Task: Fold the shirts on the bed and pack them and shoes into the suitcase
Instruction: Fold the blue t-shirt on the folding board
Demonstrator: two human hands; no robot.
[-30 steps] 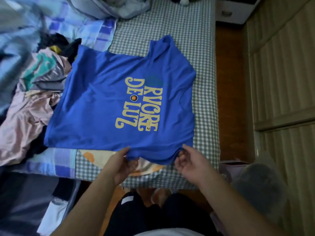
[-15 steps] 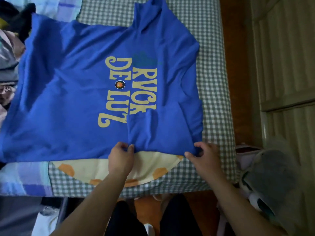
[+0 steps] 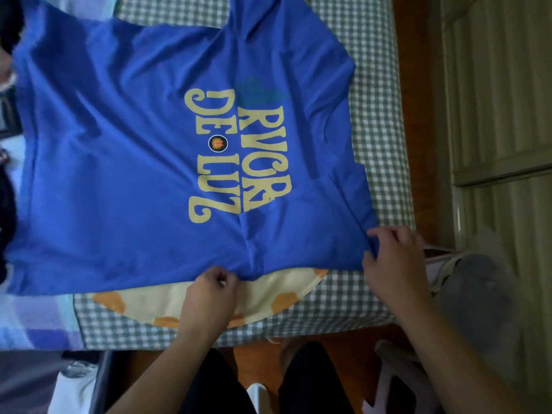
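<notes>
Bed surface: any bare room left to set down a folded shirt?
Little. A bare strip of checked sheet runs between the blue shirt and the bed's right edge. Another lies along the near edge, below the cream-and-orange cloth. Left hand and right hand grip the shirt's near edge. The left side is crowded with other fabric.

1. The blue shirt [image 3: 125, 162] has been drawn taut; the fold over the lettering seen earlier has been flattened out.
2. The right hand [image 3: 394, 264] has been shifted toward 3 o'clock, gripping the shirt's near corner.
3. The left hand [image 3: 209, 294] has been closed tighter, pinching the near edge.
</notes>
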